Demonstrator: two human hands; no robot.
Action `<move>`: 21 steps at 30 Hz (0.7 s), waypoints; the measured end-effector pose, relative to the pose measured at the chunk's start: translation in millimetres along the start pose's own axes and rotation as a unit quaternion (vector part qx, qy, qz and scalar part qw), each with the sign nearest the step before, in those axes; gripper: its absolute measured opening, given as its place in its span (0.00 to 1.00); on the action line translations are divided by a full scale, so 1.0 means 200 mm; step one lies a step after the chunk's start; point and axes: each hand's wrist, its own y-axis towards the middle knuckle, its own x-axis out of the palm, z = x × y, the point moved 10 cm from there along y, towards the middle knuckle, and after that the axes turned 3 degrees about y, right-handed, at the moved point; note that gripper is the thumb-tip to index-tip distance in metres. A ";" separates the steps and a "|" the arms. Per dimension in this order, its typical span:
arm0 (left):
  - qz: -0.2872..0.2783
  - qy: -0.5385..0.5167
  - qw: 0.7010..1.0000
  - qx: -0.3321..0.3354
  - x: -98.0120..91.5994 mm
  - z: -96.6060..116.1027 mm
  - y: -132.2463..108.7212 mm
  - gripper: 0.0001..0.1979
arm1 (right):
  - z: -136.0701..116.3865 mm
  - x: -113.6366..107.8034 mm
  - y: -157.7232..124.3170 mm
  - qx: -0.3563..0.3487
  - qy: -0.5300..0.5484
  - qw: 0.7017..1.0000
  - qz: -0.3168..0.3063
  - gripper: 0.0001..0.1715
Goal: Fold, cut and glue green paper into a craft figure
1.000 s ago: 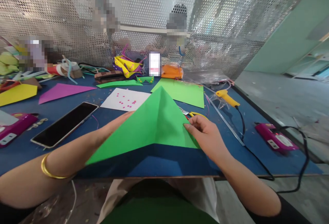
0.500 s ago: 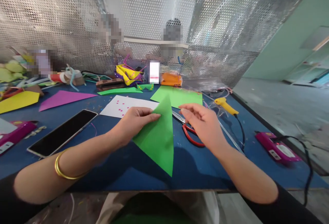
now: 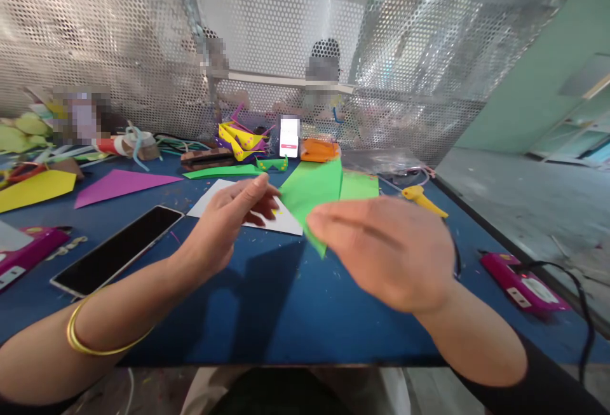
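Observation:
A folded green paper (image 3: pixel 312 196) hangs in the air above the blue table (image 3: pixel 286 319), between my two hands. My right hand (image 3: pixel 386 250) is raised with its back toward me and smeared by motion; its fingertips close on the paper's lower end. My left hand (image 3: pixel 223 231) hovers just left of the paper, over a white sheet with pink dots (image 3: pixel 214 197). Its fingers are loosely stretched and apart, and I see nothing in them. A gold bangle (image 3: pixel 90 342) sits on my left wrist.
A black phone (image 3: pixel 119 250) lies at left, near a pink device (image 3: pixel 23 246). Another green sheet (image 3: pixel 362 185), a yellow glue gun (image 3: pixel 422 199) and a second pink device (image 3: pixel 524 275) with a black cable lie right. Paper scraps line the back by the perforated metal screen (image 3: pixel 119 53), with people behind it.
The wide green paper was folded into a narrow triangle, then lifted off the table. My right hand rose toward me and took the paper; my left hand let go. The scissors are now hidden.

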 end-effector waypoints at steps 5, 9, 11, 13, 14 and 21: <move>-0.087 -0.146 0.950 -0.261 0.12 -0.31 -0.09 0.15 | -0.06 0.27 -0.19 -0.083 0.024 0.991 -0.105 0.17; -0.049 -0.198 0.929 -0.308 0.12 -0.44 -0.12 0.08 | -0.02 0.30 -0.25 -0.114 0.064 0.991 -0.039 0.14; -0.061 -0.217 0.921 -0.317 0.14 -0.48 -0.13 0.07 | -0.01 0.31 -0.26 -0.124 0.088 0.988 -0.018 0.13; -0.045 -0.222 0.928 -0.295 0.13 -0.50 -0.11 0.06 | 0.01 0.34 -0.27 -0.102 0.117 0.988 -0.019 0.14; -0.027 -0.220 0.934 -0.280 0.12 -0.51 -0.09 0.06 | 0.05 0.35 -0.28 -0.068 0.133 0.989 -0.013 0.15; 0.064 -0.199 0.953 -0.221 0.02 -0.54 -0.05 0.11 | 0.39 0.65 -0.46 0.444 0.415 0.792 -0.055 0.10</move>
